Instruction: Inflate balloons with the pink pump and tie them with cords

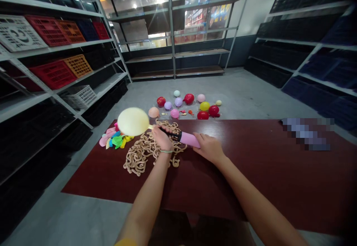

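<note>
Beneath the pump, tan coils, perhaps cord

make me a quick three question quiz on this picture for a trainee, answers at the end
1. True or false: the right hand holds the pump by its pink part.
2. What colour is the inflated balloon beside the left hand?
a) red
b) pale yellow
c) blue
3. Fill in: in the picture, the limp balloons lie on the table to the ____ of the tan squiggly pieces.

Key: 1 true; 2 b; 3 left
</note>
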The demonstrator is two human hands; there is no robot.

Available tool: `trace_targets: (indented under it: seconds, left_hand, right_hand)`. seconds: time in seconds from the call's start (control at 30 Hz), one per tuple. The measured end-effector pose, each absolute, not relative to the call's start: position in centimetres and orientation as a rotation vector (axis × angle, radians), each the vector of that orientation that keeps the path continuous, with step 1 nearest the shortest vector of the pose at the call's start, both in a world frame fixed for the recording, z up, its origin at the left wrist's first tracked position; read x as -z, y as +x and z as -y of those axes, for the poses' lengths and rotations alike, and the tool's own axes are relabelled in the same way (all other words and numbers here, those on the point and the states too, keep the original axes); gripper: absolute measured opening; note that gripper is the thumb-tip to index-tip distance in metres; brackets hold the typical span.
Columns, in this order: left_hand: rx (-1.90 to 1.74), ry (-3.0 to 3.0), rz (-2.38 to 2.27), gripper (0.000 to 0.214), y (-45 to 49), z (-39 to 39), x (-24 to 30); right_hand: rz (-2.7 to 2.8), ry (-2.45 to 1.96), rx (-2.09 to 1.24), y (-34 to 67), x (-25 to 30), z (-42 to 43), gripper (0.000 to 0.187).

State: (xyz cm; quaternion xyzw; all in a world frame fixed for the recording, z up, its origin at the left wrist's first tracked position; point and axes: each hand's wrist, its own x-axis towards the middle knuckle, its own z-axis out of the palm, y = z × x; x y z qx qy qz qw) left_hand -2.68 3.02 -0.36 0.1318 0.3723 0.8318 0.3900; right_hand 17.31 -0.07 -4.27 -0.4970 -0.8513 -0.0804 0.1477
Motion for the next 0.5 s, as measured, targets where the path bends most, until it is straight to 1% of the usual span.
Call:
trace_targets:
  seconds: [0.1, 0.2, 0.37, 0.5]
  left_hand:
    - [-2.022, 0.373, -0.934, 0.017, -0.1, -3.3, 1.3]
    - [-2.025, 0.405, -0.916, 0.02, 0.2, -3.5, 1.4]
    - [-2.102, 0.398, -0.906, 0.02, -2.8, -3.5, 0.3]
    - [-2.216, 0.287, -0.933, 0.012, -5.5, -3.7, -0.3]
  right_hand:
    - [2.428, -1.461, 0.185, 16.8, 4.4, 0.3, 0.049]
    - [2.442, -1.461, 0.223, 16.8, 4.0, 0.0, 0.046]
    - [2.416, -1.496, 0.34, 18.3, 3.2, -0.9, 0.048]
    - [2.314, -1.634, 0.379, 20.1, 2.9, -1.3, 0.044]
